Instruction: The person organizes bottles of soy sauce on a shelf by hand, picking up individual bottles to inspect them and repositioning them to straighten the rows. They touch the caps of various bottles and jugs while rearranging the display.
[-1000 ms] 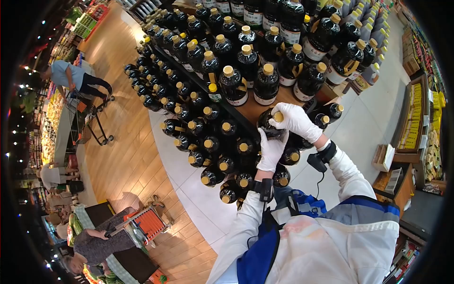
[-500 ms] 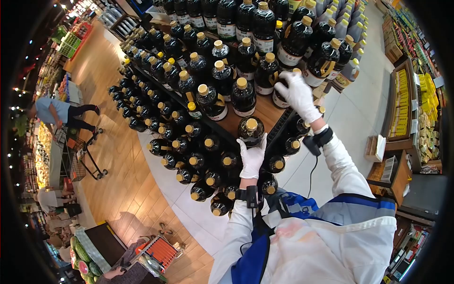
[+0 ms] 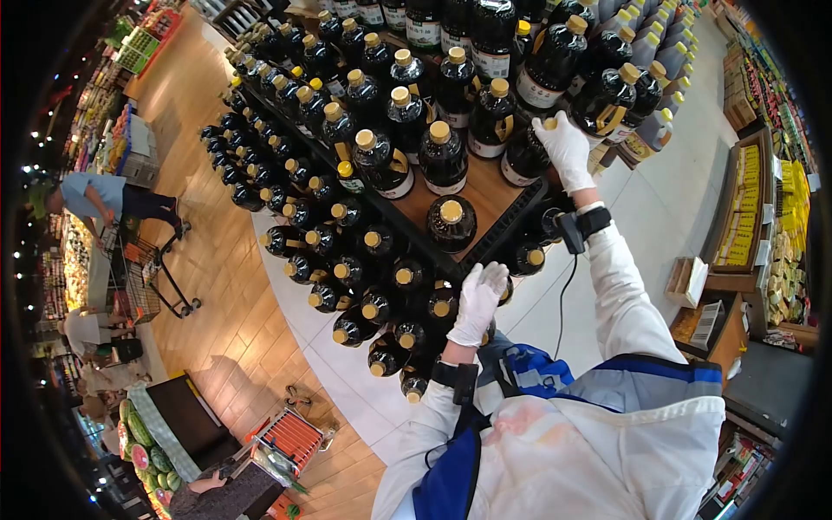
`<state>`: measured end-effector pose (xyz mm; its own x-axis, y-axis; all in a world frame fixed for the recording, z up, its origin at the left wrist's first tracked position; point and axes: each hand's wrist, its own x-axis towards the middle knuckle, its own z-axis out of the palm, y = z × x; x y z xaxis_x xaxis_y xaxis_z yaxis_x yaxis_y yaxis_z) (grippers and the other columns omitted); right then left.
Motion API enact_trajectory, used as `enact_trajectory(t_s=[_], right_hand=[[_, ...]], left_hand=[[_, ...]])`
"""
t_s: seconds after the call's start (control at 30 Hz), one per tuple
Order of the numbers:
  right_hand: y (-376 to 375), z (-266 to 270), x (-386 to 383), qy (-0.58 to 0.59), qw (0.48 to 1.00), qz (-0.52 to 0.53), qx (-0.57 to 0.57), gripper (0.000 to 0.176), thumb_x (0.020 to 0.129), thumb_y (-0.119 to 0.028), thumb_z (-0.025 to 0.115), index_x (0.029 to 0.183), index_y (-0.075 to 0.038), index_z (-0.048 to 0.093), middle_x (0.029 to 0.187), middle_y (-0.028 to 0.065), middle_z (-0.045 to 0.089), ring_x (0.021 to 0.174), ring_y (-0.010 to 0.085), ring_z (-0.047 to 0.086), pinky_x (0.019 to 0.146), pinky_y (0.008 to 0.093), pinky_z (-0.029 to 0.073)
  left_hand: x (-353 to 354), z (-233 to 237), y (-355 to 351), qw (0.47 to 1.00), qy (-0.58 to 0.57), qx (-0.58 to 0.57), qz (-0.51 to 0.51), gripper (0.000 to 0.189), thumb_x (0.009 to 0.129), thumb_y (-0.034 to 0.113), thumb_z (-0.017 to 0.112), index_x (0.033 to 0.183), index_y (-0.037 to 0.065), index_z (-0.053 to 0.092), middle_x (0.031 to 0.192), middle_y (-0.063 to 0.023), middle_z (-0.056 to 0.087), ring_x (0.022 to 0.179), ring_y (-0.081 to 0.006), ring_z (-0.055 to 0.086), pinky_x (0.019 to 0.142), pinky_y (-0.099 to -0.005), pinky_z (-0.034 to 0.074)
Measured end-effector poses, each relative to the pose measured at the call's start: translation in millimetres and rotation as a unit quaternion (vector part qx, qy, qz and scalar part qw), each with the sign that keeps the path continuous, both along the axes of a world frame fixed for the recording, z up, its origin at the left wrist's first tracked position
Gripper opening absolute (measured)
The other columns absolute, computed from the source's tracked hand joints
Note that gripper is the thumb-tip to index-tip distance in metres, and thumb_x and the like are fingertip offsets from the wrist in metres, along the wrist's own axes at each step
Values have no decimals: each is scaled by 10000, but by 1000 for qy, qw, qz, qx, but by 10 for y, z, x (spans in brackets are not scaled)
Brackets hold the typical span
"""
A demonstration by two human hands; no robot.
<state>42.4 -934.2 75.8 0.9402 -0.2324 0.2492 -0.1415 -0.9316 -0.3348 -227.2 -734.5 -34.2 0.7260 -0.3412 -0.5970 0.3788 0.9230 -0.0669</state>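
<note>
My right hand (image 3: 565, 152), in a white glove, has its fingers closed at the gold cap of a dark bottle (image 3: 525, 159) on the right edge of the wooden display top (image 3: 496, 201). Near the front corner of that top stands another dark bottle (image 3: 451, 224) with a gold cap, untouched. My left hand (image 3: 479, 302), gloved too, is just below this corner, fingers stretched out and nothing in them. Rows of similar labelled bottles (image 3: 440, 156) stand behind on the top.
More gold-capped bottles (image 3: 374, 307) crowd a lower tier around the black-edged corner. Grey jugs with yellow caps (image 3: 643, 48) stand at the back right. On the left, a person (image 3: 91, 198) is beside a shopping cart (image 3: 143, 273). A red cart (image 3: 290, 442) is lower left.
My left hand has let go of the corner bottle and drawn back toward me. My right hand has closed at the cap of the bottle on the right edge. The view has shifted slightly.
</note>
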Motion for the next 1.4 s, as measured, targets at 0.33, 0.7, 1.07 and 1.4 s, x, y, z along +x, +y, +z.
enact_trajectory(t_s=[0.33,0.7,1.07,1.4], right_hand=[[-9,58,-565,-46,955,155,250,395,775,-404,803,975,-75,712,884,168,717,842,338,709,786,385,545],[31,1226,-1765,-18,946,223,235,219,808,-153,771,986,-44,702,937,75,706,891,143,655,857,294,513],[-184,1256,-1979,79,893,391,209,192,746,-113,775,924,-86,707,861,65,653,803,221,629,742,332,509],[-188,823,-822,66,831,538,125,250,757,-266,812,937,-141,691,829,72,624,775,299,653,683,388,527]], left_hand=[[-463,313,-683,977,-190,-18,-99,457,1057,401,495,1236,-5,605,1038,-109,709,954,-194,683,865,-309,553],[-339,919,-690,956,-235,-148,-92,808,953,618,552,1367,-68,453,1383,-191,538,1292,-291,523,1143,-405,390],[78,1175,-1049,967,-204,-149,32,684,1017,601,400,1526,149,342,1535,-91,411,1385,-294,438,1167,-473,363],[994,796,-1114,964,-195,-109,144,705,1027,612,334,1533,121,337,1559,-112,392,1448,-316,352,1212,-512,239]])
